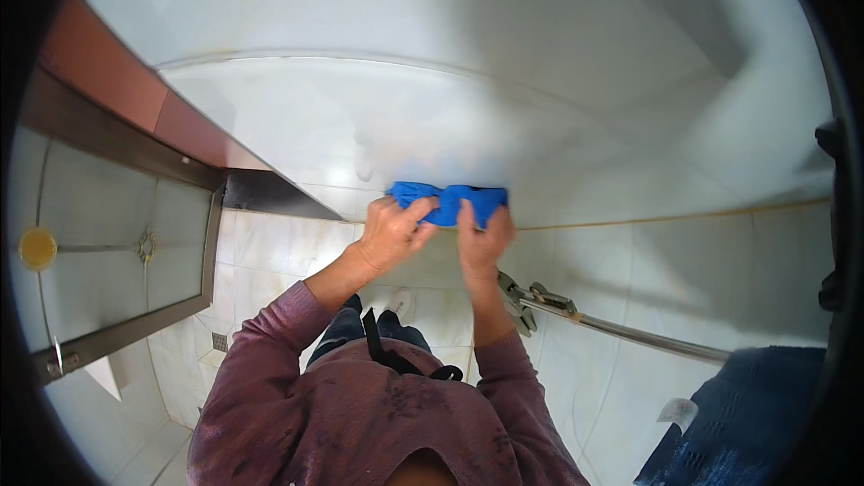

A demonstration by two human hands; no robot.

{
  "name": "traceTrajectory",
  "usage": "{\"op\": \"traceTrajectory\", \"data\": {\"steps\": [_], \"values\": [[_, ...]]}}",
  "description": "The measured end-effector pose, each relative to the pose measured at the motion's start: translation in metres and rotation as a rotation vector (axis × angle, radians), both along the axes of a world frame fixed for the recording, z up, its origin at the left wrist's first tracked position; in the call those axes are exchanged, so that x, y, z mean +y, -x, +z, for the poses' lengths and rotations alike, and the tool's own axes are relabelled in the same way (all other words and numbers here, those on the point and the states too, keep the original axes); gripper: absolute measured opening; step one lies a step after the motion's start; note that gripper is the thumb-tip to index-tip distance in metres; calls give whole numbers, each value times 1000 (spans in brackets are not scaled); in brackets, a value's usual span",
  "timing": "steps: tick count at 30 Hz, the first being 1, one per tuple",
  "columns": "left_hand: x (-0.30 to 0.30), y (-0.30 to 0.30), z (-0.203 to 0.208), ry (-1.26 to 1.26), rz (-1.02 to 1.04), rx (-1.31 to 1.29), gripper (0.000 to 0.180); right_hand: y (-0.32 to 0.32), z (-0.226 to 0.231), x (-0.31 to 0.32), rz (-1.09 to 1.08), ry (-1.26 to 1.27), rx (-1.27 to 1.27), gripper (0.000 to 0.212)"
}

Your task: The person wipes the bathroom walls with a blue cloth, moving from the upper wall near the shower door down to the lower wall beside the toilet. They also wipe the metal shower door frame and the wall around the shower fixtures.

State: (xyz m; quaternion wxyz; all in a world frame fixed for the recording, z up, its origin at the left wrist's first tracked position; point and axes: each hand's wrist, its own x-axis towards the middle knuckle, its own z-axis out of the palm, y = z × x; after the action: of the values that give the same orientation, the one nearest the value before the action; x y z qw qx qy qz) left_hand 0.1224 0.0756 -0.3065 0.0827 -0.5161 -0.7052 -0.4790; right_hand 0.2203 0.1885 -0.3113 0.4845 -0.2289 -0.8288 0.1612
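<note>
A bright blue cloth (448, 203), bunched and creased, spans the gap between my two hands in front of the white tiled wall (315, 117). My left hand (391, 232) is closed on the cloth's left part, thumb and fingers curled in. On the other end, my right hand (484, 236) grips it with the thumb pressed on top. The cloth appears close to the tiles; whether it touches them I cannot tell. Faint wet-looking marks show on the wall just above and left of the cloth.
A metal towel rail (643, 338) with clip-like fittings runs along the wall at the right. Dark blue fabric (747, 414) hangs at the lower right. To the left stands a brown-framed glass door (117, 216). A small drain (219, 342) sits in the tiled floor.
</note>
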Motion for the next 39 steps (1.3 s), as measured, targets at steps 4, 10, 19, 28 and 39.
{"op": "traceTrajectory", "data": {"steps": [4,10,19,28,39], "values": [[-4,-7,-62,276,15,-61,26,-11,-60,2,30,164,-130,22],[16,-26,-78,529,35,-273,23,-31,-71,10,-36,1111,140,9],[100,-68,85,-316,-235,-211,30,-55,115,57,-117,448,769,13],[110,-78,22,41,-190,-138,23,-54,33,70,-333,54,293,15],[125,-92,-86,486,-134,-316,24,-91,-105,100,-464,799,219,18]]}}
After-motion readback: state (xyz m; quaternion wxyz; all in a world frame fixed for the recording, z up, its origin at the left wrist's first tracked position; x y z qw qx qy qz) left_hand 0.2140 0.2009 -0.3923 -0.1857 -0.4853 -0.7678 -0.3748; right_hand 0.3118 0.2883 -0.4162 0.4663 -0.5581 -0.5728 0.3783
